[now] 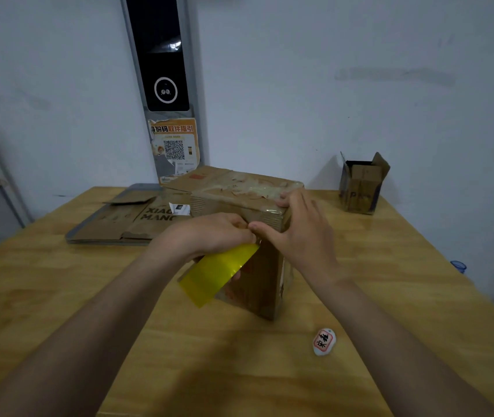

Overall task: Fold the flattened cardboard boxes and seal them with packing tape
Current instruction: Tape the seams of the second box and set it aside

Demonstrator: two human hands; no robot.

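- Cardboard box [257,266] stands upright on the wooden table [59,296], directly under both hands; I note its top face is closed and covered with wrinkled clear tape.
- My left hand [209,236] is closed around a yellow tape roll [215,273], held against the near face of the box just below its top edge.
- My right hand [302,236] lies spread over the near top corner of the box: fingers rest flat on the top face, thumb [265,228] presses the upper edge, and its tip touches the left hand's fingertips.
- Whether a strip of tape runs between roll and box, I cannot tell.
- Beyond the left hand, flattened cardboard boxes [131,218] lie stacked on a grey tray [89,227].
- Beyond the right hand, well apart, a small open box [360,188] stands near the wall.
- Nearer to me than the right hand, a small white tag with red characters [324,341] lies on the table.
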